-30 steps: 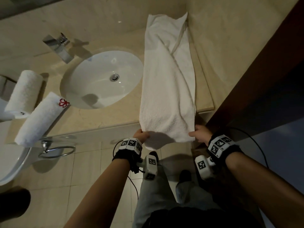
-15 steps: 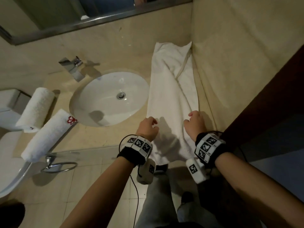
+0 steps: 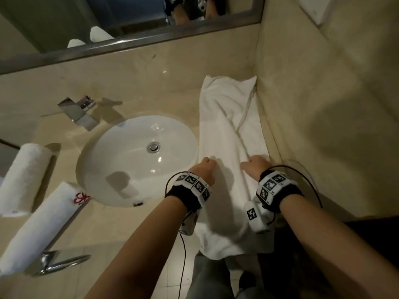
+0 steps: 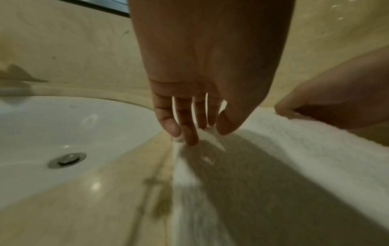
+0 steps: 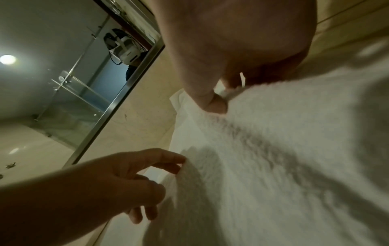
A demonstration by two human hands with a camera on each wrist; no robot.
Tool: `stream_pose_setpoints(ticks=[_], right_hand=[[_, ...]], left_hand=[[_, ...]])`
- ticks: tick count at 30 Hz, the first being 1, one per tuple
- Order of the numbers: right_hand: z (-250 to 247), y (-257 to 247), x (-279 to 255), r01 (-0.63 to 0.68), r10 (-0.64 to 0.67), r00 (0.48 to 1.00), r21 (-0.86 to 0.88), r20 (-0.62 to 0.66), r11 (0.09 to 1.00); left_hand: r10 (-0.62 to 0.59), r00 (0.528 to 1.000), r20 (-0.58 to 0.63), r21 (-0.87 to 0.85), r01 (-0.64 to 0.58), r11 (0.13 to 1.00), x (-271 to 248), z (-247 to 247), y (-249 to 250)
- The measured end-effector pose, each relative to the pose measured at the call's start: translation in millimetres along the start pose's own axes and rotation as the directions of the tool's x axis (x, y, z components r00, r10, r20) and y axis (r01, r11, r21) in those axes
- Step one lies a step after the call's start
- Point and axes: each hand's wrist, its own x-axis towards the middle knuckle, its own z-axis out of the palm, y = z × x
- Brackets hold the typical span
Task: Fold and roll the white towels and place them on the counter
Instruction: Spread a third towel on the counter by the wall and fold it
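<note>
A long white towel (image 3: pixel 224 117) lies lengthwise on the beige counter (image 3: pixel 133 225), right of the sink and against the side wall. Its near part is doubled over and droops past the counter's front edge. My left hand (image 3: pixel 208 164) pinches the folded end's left corner, thumb against fingers (image 4: pixel 189 136). My right hand (image 3: pixel 248 165) pinches the right corner; in the right wrist view its thumb and fingers (image 5: pixel 216 103) close on the towel's edge (image 5: pixel 273 149). Both hands sit about halfway along the towel.
Two rolled white towels (image 3: pixel 23 178) (image 3: pixel 41 225) lie on the counter's left end, one with a red emblem. The oval sink (image 3: pixel 129 160) and chrome faucet (image 3: pixel 79 111) sit left of my hands. A mirror (image 3: pixel 129 18) runs behind, and a towel ring (image 3: pixel 60 264) hangs below the counter.
Both hands have carried the towel's near end from the counter's front edge forward over the towel, doubling it. The head view has tilted up to the mirror.
</note>
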Motion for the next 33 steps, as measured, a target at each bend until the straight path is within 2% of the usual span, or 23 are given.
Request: stream_pose_setpoints(ticks=[3, 4, 5, 6, 7, 8, 11, 13, 18, 19, 21, 23, 24, 26, 30, 33], right_hand=[[-11, -11, 11, -0.037, 0.046, 0.999, 0.260, -0.028, 0.965], [-15, -10, 16, -0.062, 0.065, 0.998, 0.364, 0.004, 0.929], [-18, -13, 19, -0.092, 0.068, 0.995, 0.499, 0.067, 0.862], [-20, -16, 19, -0.151, 0.079, 0.987, 0.644, 0.139, 0.750], [-23, -20, 17, -0.193, 0.077, 0.979, 0.745, 0.187, 0.639], [-25, -25, 24, -0.222, 0.057, 0.971, 0.787, 0.233, 0.576], [-28, -38, 35, -0.218, -0.070, 0.945, 0.776, 0.319, 0.592], [-30, -51, 45, -0.229, -0.074, 0.940, 0.775, 0.333, 0.589], [-28, -69, 67, -0.174, 0.132, 0.984, 0.808, 0.121, 0.562], [-27, -69, 73, -0.164, 0.166, 0.983, 0.793, 0.080, 0.586], [-27, -67, 85, -0.135, 0.169, 0.986, 0.656, 0.012, 0.742], [-27, -70, 90, -0.095, 0.104, 0.995, 0.363, -0.007, 0.927], [-27, -73, 91, -0.069, 0.076, 0.997, 0.215, -0.024, 0.974], [-29, -79, 93, -0.038, 0.047, 0.991, 0.075, -0.123, 0.996], [-55, -71, 101, -0.064, 0.082, 0.919, 0.061, -0.385, 0.996], [-65, -62, 105, -0.073, 0.104, 0.900, 0.090, -0.424, 0.993]], left_hand=[[0.039, 0.999, 0.002, 0.127, -0.039, 0.991, 15, -9, 1], [0.058, 0.998, 0.013, 0.149, -0.060, 0.987, 19, -11, 1], [0.073, 0.997, 0.025, 0.152, -0.076, 0.985, 25, -14, -1], [0.083, 0.996, 0.033, 0.136, -0.086, 0.987, 28, -17, -2], [0.088, 0.995, 0.039, 0.113, -0.091, 0.989, 32, -19, -5], [0.096, 0.994, 0.044, 0.089, -0.099, 0.991, 39, -22, -9], [0.116, 0.990, 0.082, 0.044, -0.120, 0.992, 46, -25, -11], [0.133, 0.985, 0.114, 0.027, -0.137, 0.990, 54, -27, -14], [0.192, 0.966, 0.172, 0.053, -0.204, 0.977, 67, -28, -18], [0.205, 0.962, 0.180, 0.060, -0.219, 0.974, 68, -29, -18], [0.219, 0.954, 0.207, 0.062, -0.236, 0.970, 70, -30, -18], [0.221, 0.946, 0.238, 0.048, -0.239, 0.970, 73, -32, -19], [0.224, 0.943, 0.246, 0.038, -0.241, 0.970, 74, -33, -20], [0.228, 0.938, 0.262, 0.026, -0.243, 0.970, 75, -33, -21], [0.225, 0.933, 0.279, 0.044, -0.247, 0.968, 75, -33, -20], [0.222, 0.932, 0.286, 0.056, -0.247, 0.967, 75, -33, -20]])
